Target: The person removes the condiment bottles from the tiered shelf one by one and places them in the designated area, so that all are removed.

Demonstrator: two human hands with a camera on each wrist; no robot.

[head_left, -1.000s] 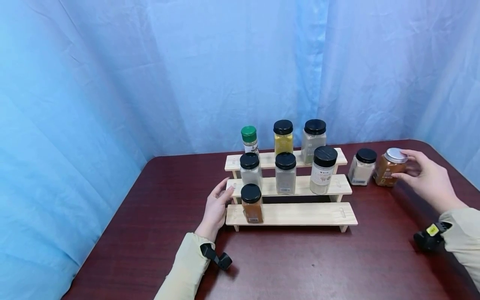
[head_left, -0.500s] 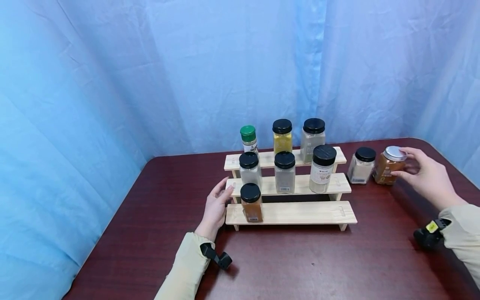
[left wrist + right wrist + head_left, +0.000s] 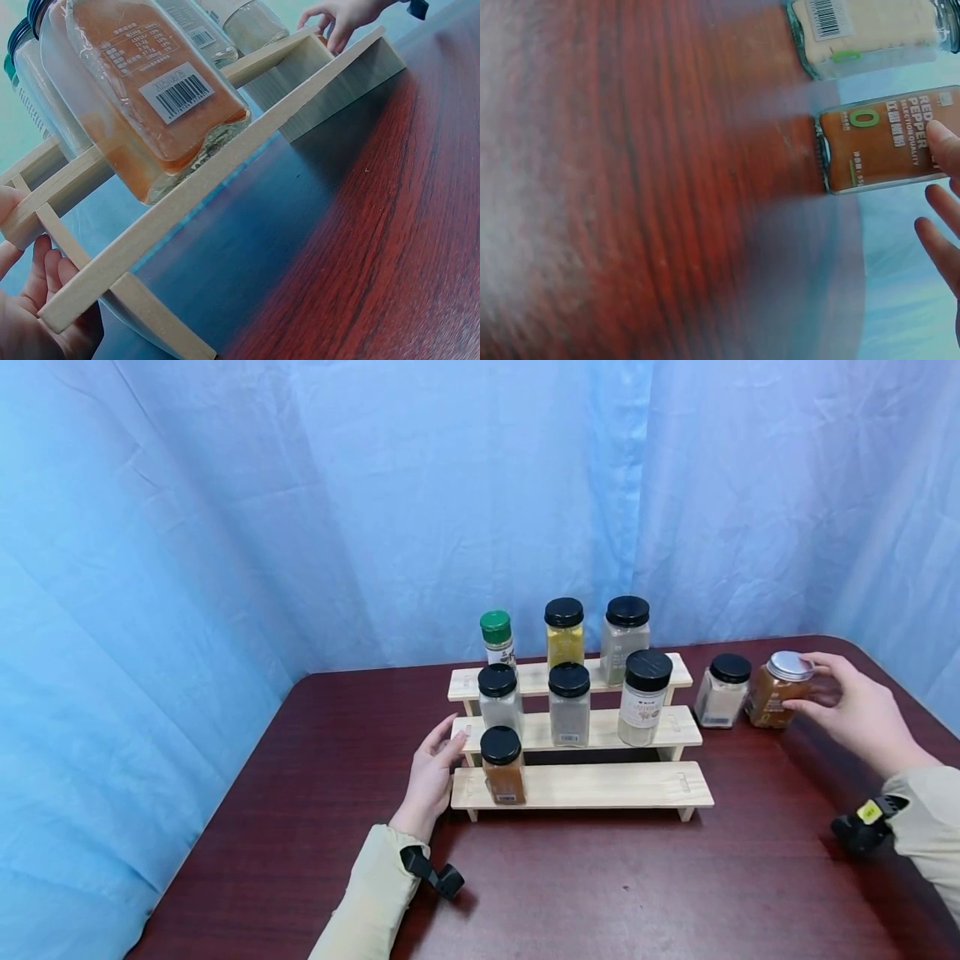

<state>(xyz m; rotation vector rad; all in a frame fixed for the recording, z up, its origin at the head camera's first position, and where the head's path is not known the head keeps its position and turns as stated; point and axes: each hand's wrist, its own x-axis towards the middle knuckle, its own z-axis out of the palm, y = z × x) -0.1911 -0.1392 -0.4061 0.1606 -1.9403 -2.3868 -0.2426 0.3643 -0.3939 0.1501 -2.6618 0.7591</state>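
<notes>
Right hand (image 3: 855, 714): fingers pinching the square, clear, silver-lidded jar of red-brown powder (image 3: 771, 697), which stands on the dark red tabletop (image 3: 585, 885) towards three o'clock of the pale three-tier wooden rack (image 3: 600, 787). Left hand (image 3: 429, 777): fingers clamped on the rack's nine o'clock end. Step judged: grasping; a lift would need clearance from the black-lidded square jar of pale powder (image 3: 722, 702) alongside. Versus half a second earlier: jars unmoved, right wrist marginally nearer three o'clock.

From here it looks like a staged recording corner: pale blue curtains (image 3: 450, 510) hang behind and beside a dark reddish wood-grain surface (image 3: 585, 893), and black cameras (image 3: 449, 882) sit strapped at both wrists. Spice jars (image 3: 569, 720) on a tiered wooden rack (image 3: 607, 787) hint at a kitchen.
</notes>
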